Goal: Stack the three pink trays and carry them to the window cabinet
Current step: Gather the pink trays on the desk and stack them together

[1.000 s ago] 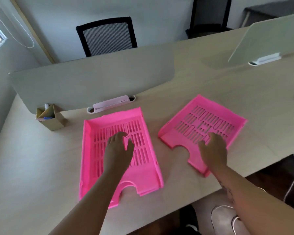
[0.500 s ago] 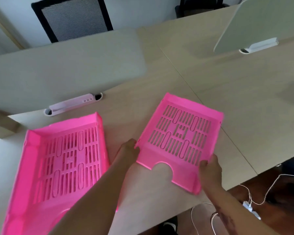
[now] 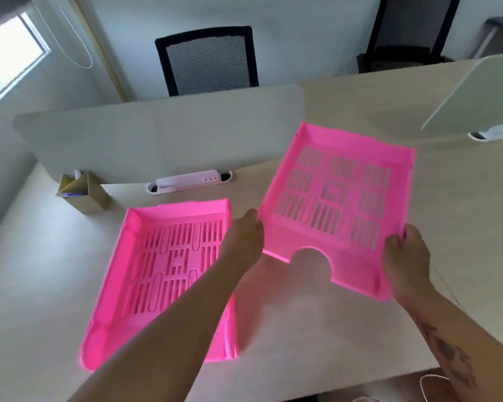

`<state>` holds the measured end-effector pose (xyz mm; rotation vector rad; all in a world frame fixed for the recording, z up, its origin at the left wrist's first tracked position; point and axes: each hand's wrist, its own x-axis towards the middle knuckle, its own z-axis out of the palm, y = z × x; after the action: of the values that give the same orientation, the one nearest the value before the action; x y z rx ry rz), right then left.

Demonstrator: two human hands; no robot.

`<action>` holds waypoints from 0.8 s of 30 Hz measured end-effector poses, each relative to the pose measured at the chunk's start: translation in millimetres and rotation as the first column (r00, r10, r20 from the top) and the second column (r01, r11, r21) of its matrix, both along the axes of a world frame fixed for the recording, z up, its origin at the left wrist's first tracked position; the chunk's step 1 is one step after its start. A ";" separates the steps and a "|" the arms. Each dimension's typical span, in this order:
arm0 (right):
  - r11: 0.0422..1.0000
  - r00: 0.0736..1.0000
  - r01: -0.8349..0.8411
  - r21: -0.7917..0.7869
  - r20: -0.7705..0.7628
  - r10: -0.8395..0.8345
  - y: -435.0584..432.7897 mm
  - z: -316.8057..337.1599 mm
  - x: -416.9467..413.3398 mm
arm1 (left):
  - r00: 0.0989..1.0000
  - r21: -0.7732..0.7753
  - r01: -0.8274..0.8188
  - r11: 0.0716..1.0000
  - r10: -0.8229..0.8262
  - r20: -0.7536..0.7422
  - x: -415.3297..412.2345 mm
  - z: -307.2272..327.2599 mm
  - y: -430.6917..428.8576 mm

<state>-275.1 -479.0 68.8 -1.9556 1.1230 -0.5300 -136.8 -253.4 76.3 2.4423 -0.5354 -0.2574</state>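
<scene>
A pink slotted tray [image 3: 336, 198] is held up above the desk on the right, tilted so its far end is raised. My left hand [image 3: 244, 237] grips its near left corner and my right hand [image 3: 407, 256] grips its near right corner. To the left, pink trays [image 3: 134, 256] lie flat on the desk; a second rim shows along the right side, so two look nested there. My left forearm crosses over their right half. No third separate tray shows.
A grey divider screen [image 3: 157, 140] stands behind the trays, with a white cable cover [image 3: 186, 181] at its foot. A cardboard pen holder [image 3: 82, 192] sits at the left. Black chairs [image 3: 206, 59] stand beyond the desk, a window [image 3: 9, 53] is at upper left.
Both hands have closed on the right tray's near corners and lifted it off the desk, tilting it up. The view has swung back up and left.
</scene>
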 end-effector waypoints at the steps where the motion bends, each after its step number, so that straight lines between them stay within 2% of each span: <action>1: 0.999 0.999 -0.033 0.005 0.016 0.033 16.1 3.9 11.3 | 0.999 0.004 -0.033 0.999 0.033 0.018 2.5 5.5 23.1; 6: 0.974 0.971 -0.222 0.037 0.104 0.217 124.7 22.7 60.1 | 0.971 0.031 -0.206 0.978 0.200 0.129 7.6 29.7 157.4; 9: 0.948 0.947 -0.312 0.067 0.102 0.305 190.1 26.3 69.3 | 0.946 0.041 -0.315 0.948 0.310 0.097 -4.8 33.4 233.2; 12: 0.921 0.924 -0.379 0.092 0.098 0.371 241.3 17.5 64.0 | 0.935 0.062 -0.351 0.934 0.346 0.077 -26.2 23.8 287.5; 19: 0.882 0.888 -0.448 0.143 -0.039 0.457 288.7 -9.2 46.3 | 0.902 0.022 -0.433 0.901 0.433 0.000 -58.4 -20.0 333.1; 24: 0.878 0.872 -0.462 0.127 -0.115 0.476 281.7 -11.5 40.1 | 0.914 -0.039 -0.398 0.916 0.393 -0.095 -69.7 -22.0 327.8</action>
<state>-235.0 -197.2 57.2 -2.1103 0.6948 -0.0714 -206.5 74.5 54.3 2.4056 -0.0021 -0.1708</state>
